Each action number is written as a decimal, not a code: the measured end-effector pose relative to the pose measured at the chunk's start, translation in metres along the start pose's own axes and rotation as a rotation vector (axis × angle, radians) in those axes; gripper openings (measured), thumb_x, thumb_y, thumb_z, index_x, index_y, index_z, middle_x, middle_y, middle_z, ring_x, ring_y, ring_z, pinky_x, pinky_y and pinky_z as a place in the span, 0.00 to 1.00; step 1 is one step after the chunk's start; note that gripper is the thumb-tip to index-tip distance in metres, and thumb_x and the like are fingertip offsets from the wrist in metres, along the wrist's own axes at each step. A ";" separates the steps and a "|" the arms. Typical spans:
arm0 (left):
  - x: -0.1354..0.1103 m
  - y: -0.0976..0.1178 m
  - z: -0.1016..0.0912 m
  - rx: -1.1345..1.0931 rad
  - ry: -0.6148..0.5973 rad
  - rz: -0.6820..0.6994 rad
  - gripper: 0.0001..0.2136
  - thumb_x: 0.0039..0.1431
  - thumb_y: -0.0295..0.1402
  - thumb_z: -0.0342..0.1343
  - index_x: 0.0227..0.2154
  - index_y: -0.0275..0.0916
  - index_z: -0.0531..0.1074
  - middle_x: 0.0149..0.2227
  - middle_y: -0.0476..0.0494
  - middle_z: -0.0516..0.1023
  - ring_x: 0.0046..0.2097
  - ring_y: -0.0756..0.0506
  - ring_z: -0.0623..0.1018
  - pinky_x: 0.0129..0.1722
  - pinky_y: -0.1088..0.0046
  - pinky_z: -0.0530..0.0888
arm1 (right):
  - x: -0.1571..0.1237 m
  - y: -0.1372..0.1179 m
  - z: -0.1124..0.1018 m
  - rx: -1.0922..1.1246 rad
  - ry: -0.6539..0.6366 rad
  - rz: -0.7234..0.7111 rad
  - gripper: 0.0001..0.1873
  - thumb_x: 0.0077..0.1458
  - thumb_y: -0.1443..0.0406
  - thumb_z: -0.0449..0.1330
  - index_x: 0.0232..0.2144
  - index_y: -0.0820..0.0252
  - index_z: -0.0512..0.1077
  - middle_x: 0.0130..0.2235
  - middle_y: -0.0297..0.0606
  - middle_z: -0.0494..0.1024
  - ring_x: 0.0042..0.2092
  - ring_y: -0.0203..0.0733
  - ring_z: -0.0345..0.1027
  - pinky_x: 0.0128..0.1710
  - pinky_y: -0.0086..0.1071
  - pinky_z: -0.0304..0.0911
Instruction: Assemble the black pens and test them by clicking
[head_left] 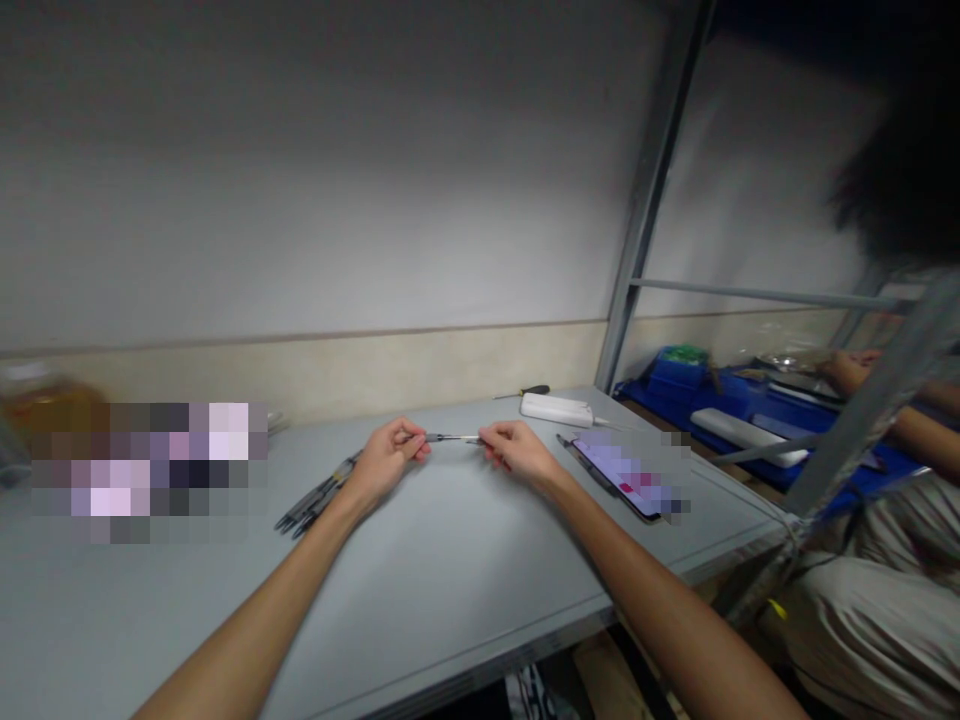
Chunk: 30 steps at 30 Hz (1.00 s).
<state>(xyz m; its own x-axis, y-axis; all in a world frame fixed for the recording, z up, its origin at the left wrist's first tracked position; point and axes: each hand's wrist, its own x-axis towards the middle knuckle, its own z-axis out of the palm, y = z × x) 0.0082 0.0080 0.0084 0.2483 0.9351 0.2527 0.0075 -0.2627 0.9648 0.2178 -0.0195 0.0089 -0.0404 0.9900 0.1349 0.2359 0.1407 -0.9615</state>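
My left hand point(386, 462) is closed in a pinch on a grey pen barrel point(432, 437), held level just above the table. From the barrel, a thin pale pen refill point(456, 438) runs across to my right hand point(519, 450), whose fingertips are pinched around its other end. A small dark piece shows at the right fingertips, too small to make out. Several grey and black pens point(307, 508) lie in a bunch beside my left wrist, partly hidden behind it.
On the grey table point(420, 580), a white power strip point(556, 409), a screwdriver point(535, 390) and a phone point(626, 475) lie to the right. Blurred-out items cover the left. A metal frame post point(652, 200) rises at the right edge; beyond it a person sits at a blue surface point(750, 400).
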 end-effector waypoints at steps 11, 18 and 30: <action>0.003 -0.006 -0.003 -0.008 0.004 0.038 0.17 0.41 0.45 0.61 0.26 0.36 0.67 0.22 0.48 0.74 0.25 0.51 0.72 0.29 0.74 0.68 | -0.002 -0.004 0.002 0.049 -0.013 0.013 0.08 0.50 0.63 0.57 0.26 0.63 0.68 0.22 0.32 0.69 0.19 0.29 0.59 0.15 0.22 0.51; 0.001 0.000 -0.001 0.027 -0.001 0.025 0.19 0.40 0.48 0.60 0.25 0.36 0.66 0.22 0.47 0.74 0.25 0.50 0.72 0.29 0.73 0.67 | -0.002 -0.005 0.003 0.091 0.021 -0.001 0.11 0.46 0.63 0.60 0.34 0.62 0.70 0.23 0.32 0.71 0.20 0.30 0.60 0.15 0.22 0.53; 0.000 0.001 0.001 -0.115 -0.010 -0.058 0.19 0.36 0.45 0.63 0.25 0.35 0.66 0.22 0.48 0.73 0.24 0.52 0.70 0.28 0.74 0.68 | -0.003 -0.005 0.000 0.149 0.077 -0.098 0.11 0.41 0.64 0.59 0.31 0.60 0.71 0.28 0.34 0.72 0.24 0.32 0.62 0.17 0.23 0.57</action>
<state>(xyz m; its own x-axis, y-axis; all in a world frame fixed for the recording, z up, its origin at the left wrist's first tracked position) 0.0093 0.0072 0.0092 0.2599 0.9456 0.1958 -0.0890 -0.1784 0.9799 0.2165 -0.0234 0.0135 0.0195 0.9700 0.2425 0.0877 0.2399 -0.9668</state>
